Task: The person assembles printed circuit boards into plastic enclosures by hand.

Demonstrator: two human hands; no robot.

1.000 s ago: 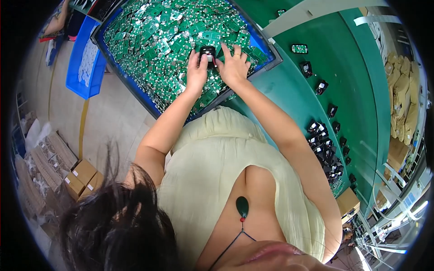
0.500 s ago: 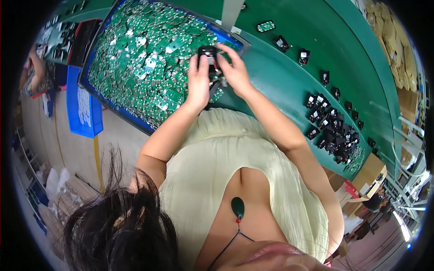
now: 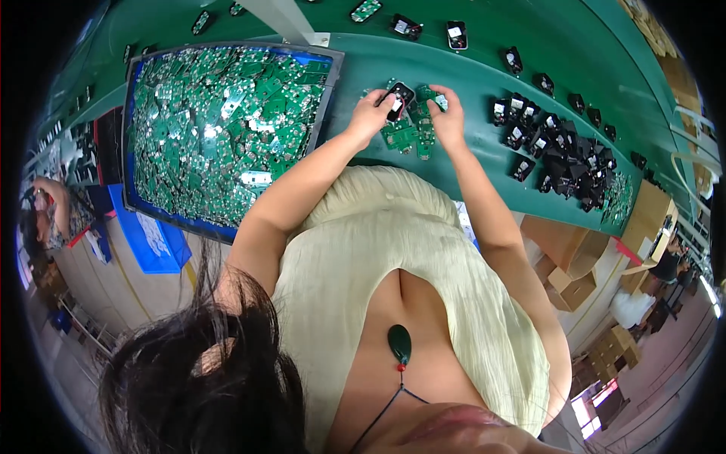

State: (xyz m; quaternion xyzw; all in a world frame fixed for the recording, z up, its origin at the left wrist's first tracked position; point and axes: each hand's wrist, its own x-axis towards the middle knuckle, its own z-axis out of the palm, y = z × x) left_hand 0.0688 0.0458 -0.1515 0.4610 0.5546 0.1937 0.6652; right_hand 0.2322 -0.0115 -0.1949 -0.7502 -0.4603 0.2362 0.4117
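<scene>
My left hand [image 3: 369, 117] grips a small black plastic housing [image 3: 403, 94] with a white piece and red wire inside. Close to its right, my right hand [image 3: 449, 121] has its thumb and fingers curled round a small green circuit board [image 3: 442, 101]. Beneath and between both hands, a loose group of green circuit boards [image 3: 401, 139] lies on the green bench [image 3: 349, 98].
A blue-lined tray with a dark rim [image 3: 333, 83] heaped with circuit boards stands at left. Many black housings [image 3: 563, 163] are piled at right, beside more boards [image 3: 618, 198]. Housings sit spaced along a green belt [image 3: 484, 47] at the back. A grey post [image 3: 283, 21] rises behind the tray.
Both hands have moved right, off the tray's edge, over the loose boards on the bench. The housing is now in my left hand alone; my right hand has come away to a circuit board.
</scene>
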